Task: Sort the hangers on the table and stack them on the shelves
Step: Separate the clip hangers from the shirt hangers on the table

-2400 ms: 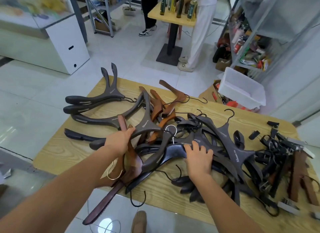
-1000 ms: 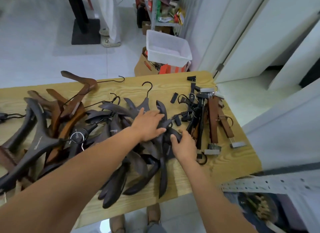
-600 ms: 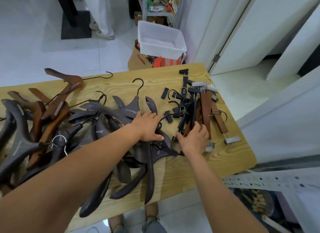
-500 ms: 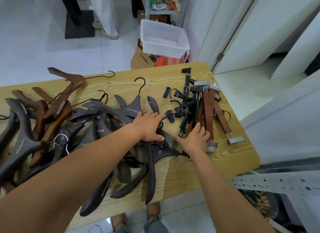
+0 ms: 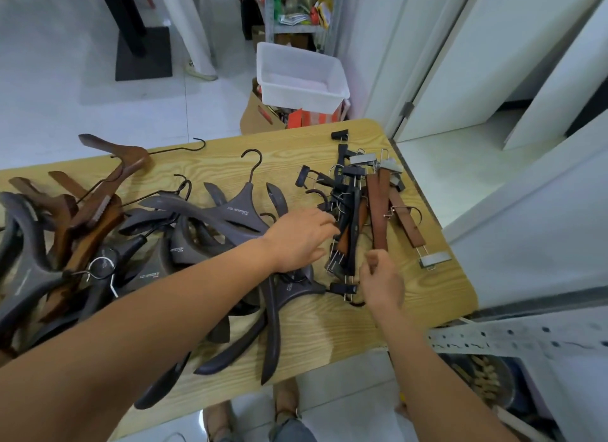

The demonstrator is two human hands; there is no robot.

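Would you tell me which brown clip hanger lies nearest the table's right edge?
The slanted brown clip hanger, outermost, its silver clip lying clear; the straighter brown ones sit further left.

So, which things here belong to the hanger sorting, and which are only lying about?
Job:
dark coat hangers
brown wooden coat hangers
clip trouser hangers
wooden table

Lying about:
white plastic tub
cardboard box
black pedestal base

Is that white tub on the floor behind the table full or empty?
Empty: the white tub shows only its bare bottom, with nothing lying inside.
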